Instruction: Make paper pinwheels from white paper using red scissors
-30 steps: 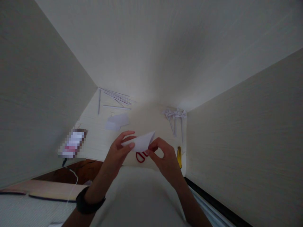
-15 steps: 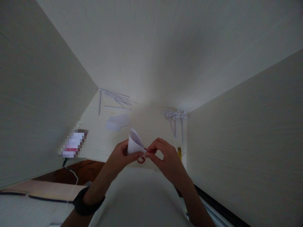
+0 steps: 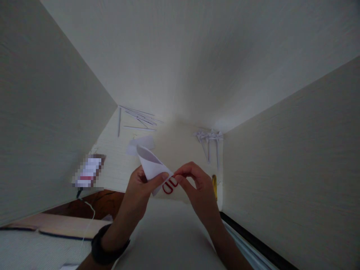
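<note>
A small folded white paper point(image 3: 152, 166) is held up over the desk edge, its open fold pointing up and left. My left hand point(image 3: 140, 189) grips it from the left with thumb across its lower corner. My right hand point(image 3: 197, 187) pinches the same corner from the right with fingertips. Red-handled scissors point(image 3: 169, 185) lie on the desk point(image 3: 180, 150) just behind the hands, partly hidden by them. A dark band sits on my left wrist.
Several thin rolled paper sticks point(image 3: 139, 117) lie at the desk's far left. Small paper pinwheels on sticks point(image 3: 209, 140) lie at the far right. A loose white sheet point(image 3: 140, 144), a blurred phone point(image 3: 87, 172) and a yellow tool point(image 3: 215, 186) also lie there. Pale walls enclose three sides.
The paper has been turned in my hands from lying flat and pointing right to standing with its open fold up and left. Both hands stay together at the desk edge.
</note>
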A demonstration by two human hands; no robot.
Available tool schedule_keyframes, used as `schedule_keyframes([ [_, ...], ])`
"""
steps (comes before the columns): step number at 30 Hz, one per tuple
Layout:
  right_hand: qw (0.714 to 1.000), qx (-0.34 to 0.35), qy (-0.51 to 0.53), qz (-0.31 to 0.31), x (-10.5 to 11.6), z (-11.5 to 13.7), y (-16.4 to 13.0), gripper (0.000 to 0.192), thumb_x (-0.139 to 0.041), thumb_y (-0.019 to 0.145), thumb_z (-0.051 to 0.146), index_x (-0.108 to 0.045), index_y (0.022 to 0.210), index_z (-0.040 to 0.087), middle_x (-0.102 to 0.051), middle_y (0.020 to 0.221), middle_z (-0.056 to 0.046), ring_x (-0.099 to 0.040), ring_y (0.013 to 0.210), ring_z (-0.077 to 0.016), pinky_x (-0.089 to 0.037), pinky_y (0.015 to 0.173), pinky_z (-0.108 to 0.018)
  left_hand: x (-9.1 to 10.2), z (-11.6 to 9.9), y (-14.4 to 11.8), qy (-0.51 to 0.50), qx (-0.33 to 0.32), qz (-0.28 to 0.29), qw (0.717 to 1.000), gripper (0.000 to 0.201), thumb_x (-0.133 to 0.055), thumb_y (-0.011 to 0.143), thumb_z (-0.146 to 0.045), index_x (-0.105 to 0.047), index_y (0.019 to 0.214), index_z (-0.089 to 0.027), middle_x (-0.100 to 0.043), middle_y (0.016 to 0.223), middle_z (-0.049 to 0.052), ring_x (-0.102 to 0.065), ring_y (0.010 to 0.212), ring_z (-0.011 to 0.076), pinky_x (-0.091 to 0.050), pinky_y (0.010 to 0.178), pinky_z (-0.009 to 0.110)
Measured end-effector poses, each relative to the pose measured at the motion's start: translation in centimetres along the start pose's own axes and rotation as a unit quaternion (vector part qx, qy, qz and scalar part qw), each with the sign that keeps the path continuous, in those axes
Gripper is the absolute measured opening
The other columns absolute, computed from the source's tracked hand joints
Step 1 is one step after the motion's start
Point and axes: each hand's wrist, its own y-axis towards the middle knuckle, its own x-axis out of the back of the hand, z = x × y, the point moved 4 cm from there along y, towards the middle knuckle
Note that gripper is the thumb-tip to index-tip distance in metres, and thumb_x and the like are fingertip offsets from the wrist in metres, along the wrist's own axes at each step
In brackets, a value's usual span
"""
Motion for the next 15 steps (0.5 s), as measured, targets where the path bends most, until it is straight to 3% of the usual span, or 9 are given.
schedule_keyframes([
  [15,0.999,0.009,0.016,-0.044,-0.02,0.7,-0.28,0.014,-0.067,0.077,0.012,-0.065,0.066,0.021,-0.061,0.066,0.003,-0.056,0.064,-0.0131,-0.042,0.062,-0.026,-0.73,0.09,-0.72,-0.052,0.054,0.01,0.997,0.024,-0.089,0.05,-0.02,-0.072,0.067,-0.017,-0.074,0.06,-0.001,-0.065,0.051,0.0118,-0.053,0.051,0.019],
])
